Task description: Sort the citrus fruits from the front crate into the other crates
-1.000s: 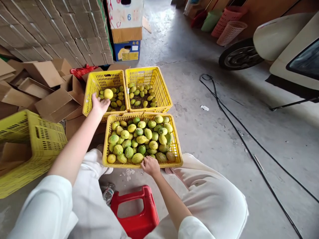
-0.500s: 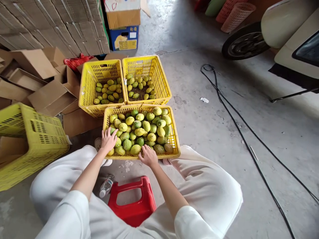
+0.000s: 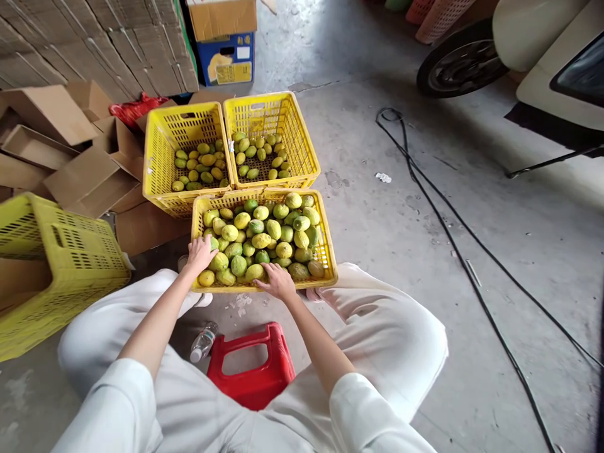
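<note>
A shallow yellow crate (image 3: 331, 251) full of yellow-green lemons (image 3: 261, 241) stands between my knees. My left hand (image 3: 201, 253) lies over its left rim, fingers apart and touching a green lemon (image 3: 214, 243) at the edge. At the front rim, my right hand (image 3: 279, 281) has its thumb stretched to the left and its fingertips against the lemons. Neither hand lifts anything. Behind this crate stand two deeper yellow crates, the left one (image 3: 158, 154) and the right one (image 3: 309, 148), each with a layer of lemons at the bottom.
A red plastic stool (image 3: 250, 393) and a clear bottle (image 3: 204, 341) are below my arms. Another yellow crate (image 3: 85, 251) and cardboard boxes (image 3: 89, 179) lie at left. A black cable (image 3: 453, 229) crosses the floor at right, near a vehicle's wheel (image 3: 460, 60).
The view has shifted slightly, so everything sits a little higher in it. My right hand has opened its thumb outward to the left; my left hand stays near the left rim.
</note>
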{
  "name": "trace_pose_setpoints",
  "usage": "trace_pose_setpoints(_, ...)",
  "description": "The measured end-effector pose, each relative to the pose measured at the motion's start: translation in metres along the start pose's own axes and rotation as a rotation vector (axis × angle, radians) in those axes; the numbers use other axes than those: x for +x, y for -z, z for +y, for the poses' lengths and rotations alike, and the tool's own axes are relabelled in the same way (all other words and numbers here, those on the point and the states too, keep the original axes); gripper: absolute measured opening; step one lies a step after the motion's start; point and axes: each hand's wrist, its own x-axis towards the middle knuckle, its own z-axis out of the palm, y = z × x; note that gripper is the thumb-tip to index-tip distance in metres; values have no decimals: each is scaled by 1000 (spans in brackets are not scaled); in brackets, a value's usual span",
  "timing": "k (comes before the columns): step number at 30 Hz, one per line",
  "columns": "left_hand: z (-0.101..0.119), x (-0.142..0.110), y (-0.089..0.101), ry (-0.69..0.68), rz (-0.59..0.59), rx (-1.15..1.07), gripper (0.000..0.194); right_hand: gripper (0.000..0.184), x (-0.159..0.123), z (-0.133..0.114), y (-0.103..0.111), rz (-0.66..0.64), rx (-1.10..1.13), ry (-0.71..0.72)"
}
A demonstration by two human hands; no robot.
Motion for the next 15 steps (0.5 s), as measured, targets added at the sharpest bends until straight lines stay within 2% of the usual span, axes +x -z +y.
trace_pose_setpoints(6, -7, -26, 24, 110, 58, -279, 50, 58, 3, 0, -3, 25, -2, -4)
trace_pose_setpoints(10, -3, -46, 36, 146, 124, -453, 49, 59, 2, 0, -4, 47, -10, -22)
trace_pose_setpoints(12, 0, -57, 35, 137, 141, -501, 46, 57, 1, 0, -5, 63, -14, -28)
trace_pose_setpoints(15, 6, -71, 20, 98, 127, -523, 46, 59, -1, 0, -5, 85, -20, -29)
